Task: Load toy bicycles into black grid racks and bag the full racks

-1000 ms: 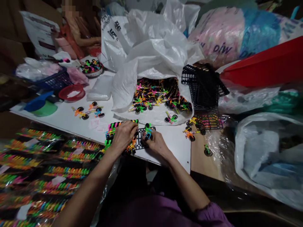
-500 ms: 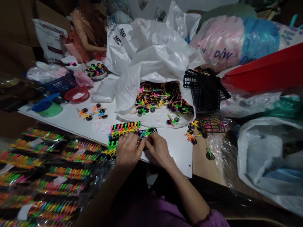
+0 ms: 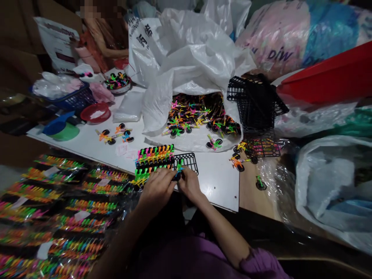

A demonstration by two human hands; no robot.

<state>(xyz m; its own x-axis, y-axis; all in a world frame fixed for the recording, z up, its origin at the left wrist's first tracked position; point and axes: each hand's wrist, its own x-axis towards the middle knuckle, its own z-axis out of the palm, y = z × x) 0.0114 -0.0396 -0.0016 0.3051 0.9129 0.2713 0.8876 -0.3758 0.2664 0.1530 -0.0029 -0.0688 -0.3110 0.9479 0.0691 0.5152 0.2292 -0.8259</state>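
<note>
Pinching toy bicycle [image 3: 179, 169] at black grid tray [image 3: 193, 164]: right hand [image 3: 190, 185], fingertips together; left hand [image 3: 157, 188] curled, hold unclear.

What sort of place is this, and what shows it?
Probably a small toy workshop: a white plastic sack holds colourful toy bicycles, black plastic grid trays lie stacked beside it, and clear-wrapped multicoloured toys lie lower left.
</note>
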